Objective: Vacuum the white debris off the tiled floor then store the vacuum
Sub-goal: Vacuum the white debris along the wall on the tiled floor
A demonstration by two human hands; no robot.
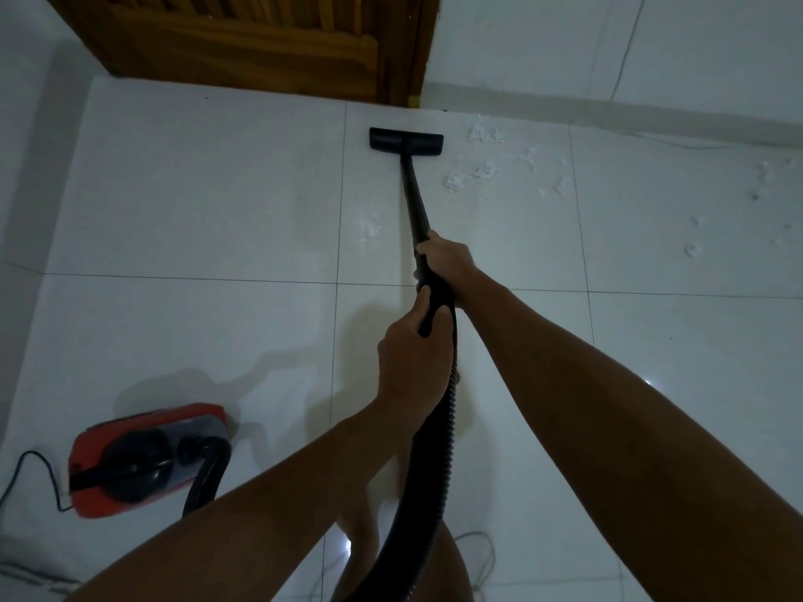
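Note:
A black vacuum wand point(415, 197) runs away from me to a flat black floor nozzle point(406, 142) resting on the white tiled floor point(195, 202) near the door. My right hand point(445, 258) grips the wand higher up, and my left hand point(413, 362) grips the handle end just below it. The ribbed black hose point(428, 471) drops from the handle between my arms. White debris point(486, 171) lies scattered to the right of the nozzle, with a small patch point(371, 225) left of the wand. The red and black vacuum body point(147, 460) sits on the floor at lower left.
A wooden door point(260, 41) stands at the far edge of the floor. White walls close the left side and the far right, with a thin cable point(625, 50) hanging on the far wall. The vacuum's power cord point(39, 467) loops at lower left. More debris point(760, 184) lies far right.

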